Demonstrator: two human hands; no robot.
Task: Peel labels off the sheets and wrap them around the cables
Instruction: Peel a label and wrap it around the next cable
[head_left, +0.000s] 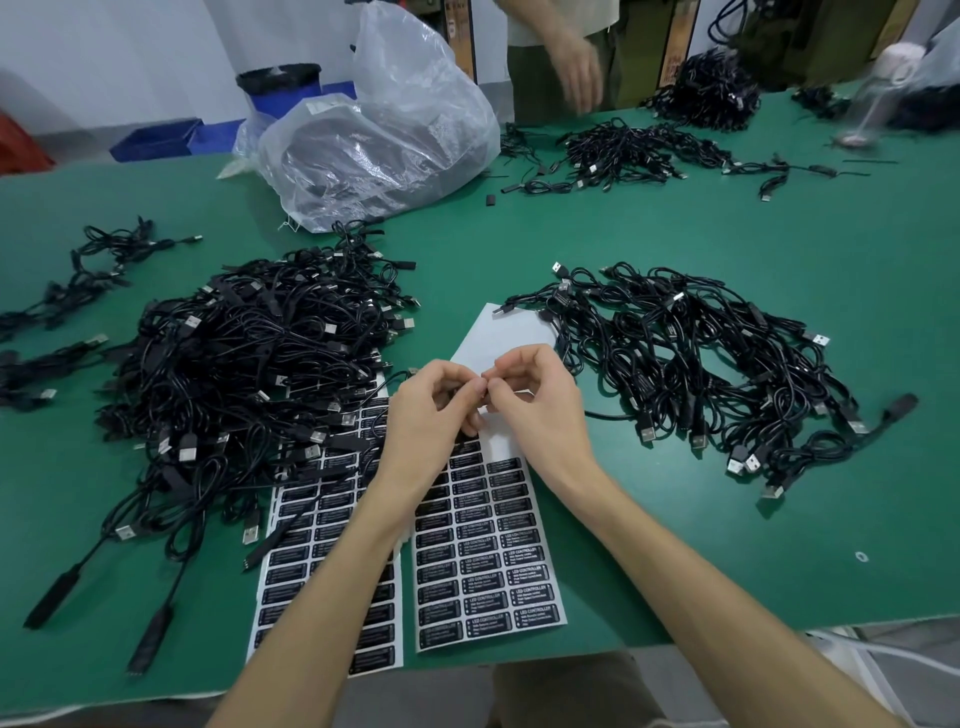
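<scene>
Two white sheets of black labels lie side by side at the table's near edge, the left sheet (332, 587) and the right sheet (483, 561). My left hand (431, 410) and my right hand (535, 400) meet fingertip to fingertip just above the right sheet's top. Both pinch a small dark piece between them; a thin black cable (382, 387) runs from it to the left. The label itself is hidden by my fingers. A big pile of black USB cables (249, 364) lies to the left, a flatter spread of cables (691, 364) to the right.
A blank white sheet (498, 332) lies beyond my hands. A clear plastic bag (384, 135) of dark parts stands at the back. More cable heaps (634, 150) lie far right, where another person's hand (576, 67) hovers. The green table's near edge (727, 629) is close.
</scene>
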